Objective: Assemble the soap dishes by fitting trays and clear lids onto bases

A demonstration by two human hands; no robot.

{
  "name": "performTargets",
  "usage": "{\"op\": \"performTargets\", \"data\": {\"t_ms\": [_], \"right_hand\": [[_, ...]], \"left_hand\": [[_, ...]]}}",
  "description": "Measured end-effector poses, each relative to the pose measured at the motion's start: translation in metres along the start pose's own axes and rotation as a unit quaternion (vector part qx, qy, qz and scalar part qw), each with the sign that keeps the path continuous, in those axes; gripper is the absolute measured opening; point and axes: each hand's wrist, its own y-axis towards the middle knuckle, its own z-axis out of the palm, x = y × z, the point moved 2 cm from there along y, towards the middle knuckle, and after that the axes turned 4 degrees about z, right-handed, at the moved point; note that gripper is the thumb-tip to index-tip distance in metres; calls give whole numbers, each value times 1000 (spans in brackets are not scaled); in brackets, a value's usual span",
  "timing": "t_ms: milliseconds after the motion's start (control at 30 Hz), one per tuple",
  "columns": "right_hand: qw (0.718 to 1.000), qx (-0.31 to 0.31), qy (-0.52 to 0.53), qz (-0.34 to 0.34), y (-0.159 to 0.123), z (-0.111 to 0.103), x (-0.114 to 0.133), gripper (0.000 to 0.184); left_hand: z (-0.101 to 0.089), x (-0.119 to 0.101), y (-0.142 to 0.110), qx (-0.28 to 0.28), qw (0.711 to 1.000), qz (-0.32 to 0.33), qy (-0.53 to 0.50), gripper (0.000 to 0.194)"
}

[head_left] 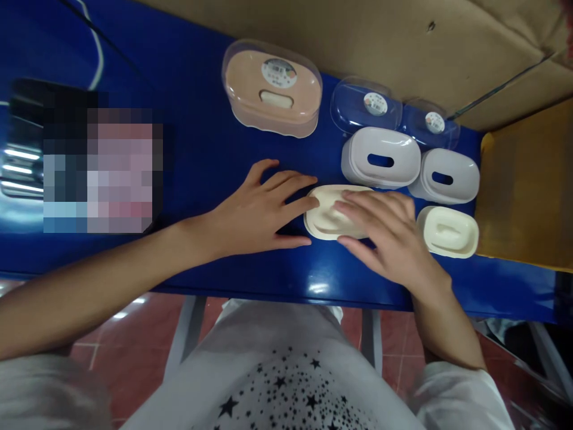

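Note:
An oval cream tray with a raised middle [324,222] lies on the blue table in front of me. My left hand [264,209] is open beside its left end, fingers spread, with a fingertip at the tray's rim. Over the right part of the same tray rests my right hand [385,230], its fingers stretched across the top and the thumb apart near the front edge. This hand hides the tray's right end. A smaller cream tray [449,232] sits just right of my right hand.
Behind are two white oval boxes with slots, a larger one [382,140] and a smaller one [452,161]. Clear covers [347,110] with labels lie beyond them. A pink box [242,77] stands at the back. Cardboard [380,36] and a yellow-brown box [528,185] border the table.

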Motion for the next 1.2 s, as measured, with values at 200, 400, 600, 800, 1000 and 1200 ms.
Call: {"op": "performTargets", "data": {"t_ms": [200, 400, 600, 800, 1000, 1200], "right_hand": [[997, -43, -38, 60, -3, -11, -23, 57], [979, -59, -72, 183, -5, -9, -65, 76], [975, 3, -83, 208, -6, 2, -78, 86], [965, -3, -118, 234, -11, -1, -83, 91], [967, 1, -86, 238, -13, 4, -92, 89], [972, -22, -78, 221, -11, 1, -86, 93]], "left_hand": [[-9, 4, -3, 9, 1000, -2, 15, 48], [-14, 4, -6, 1, 999, 15, 40, 34], [-14, 5, -7, -15, 1000, -15, 19, 47], [-14, 8, -7, -29, 998, -50, -4, 58], [-16, 8, -8, -15, 999, -34, -26, 50], [-20, 8, -8, -11, 998, -27, -60, 52]]}}
